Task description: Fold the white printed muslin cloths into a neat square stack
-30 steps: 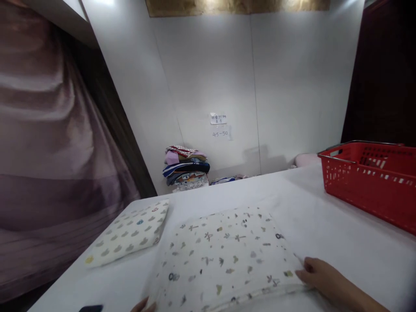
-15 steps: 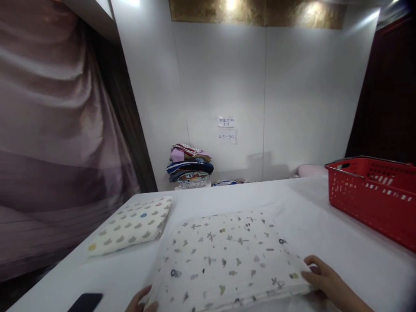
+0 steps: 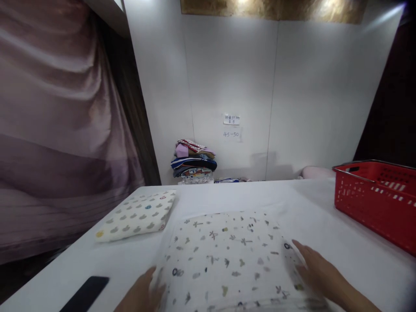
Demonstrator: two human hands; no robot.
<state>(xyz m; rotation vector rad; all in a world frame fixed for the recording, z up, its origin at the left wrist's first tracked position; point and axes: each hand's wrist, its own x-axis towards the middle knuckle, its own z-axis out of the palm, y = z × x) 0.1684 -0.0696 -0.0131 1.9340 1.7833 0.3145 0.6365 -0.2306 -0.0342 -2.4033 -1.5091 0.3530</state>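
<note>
A white folded cloth (image 3: 224, 260) printed with small plants and shapes lies flat on the white table in front of me. My left hand (image 3: 143, 291) is at its near left edge, somewhat blurred, fingers apart. At the right edge, my right hand (image 3: 316, 271) has its fingers stretched out over the fabric's border, not pinching it. A second folded cloth (image 3: 138, 216), cream with grey cloud-like shapes, rests further back on the left.
A dark phone (image 3: 86, 294) lies at the near left of the table (image 3: 344, 236). On the right stands a red plastic basket (image 3: 373, 197). Behind the table's far edge is a stack of folded textiles (image 3: 194, 162) against the wall. A pinkish curtain (image 3: 65, 130) hangs at left.
Both hands have loosened from the near corners of the printed cloth. My right hand has moved forward along its edge, fingers straightened. The view has shifted slightly.
</note>
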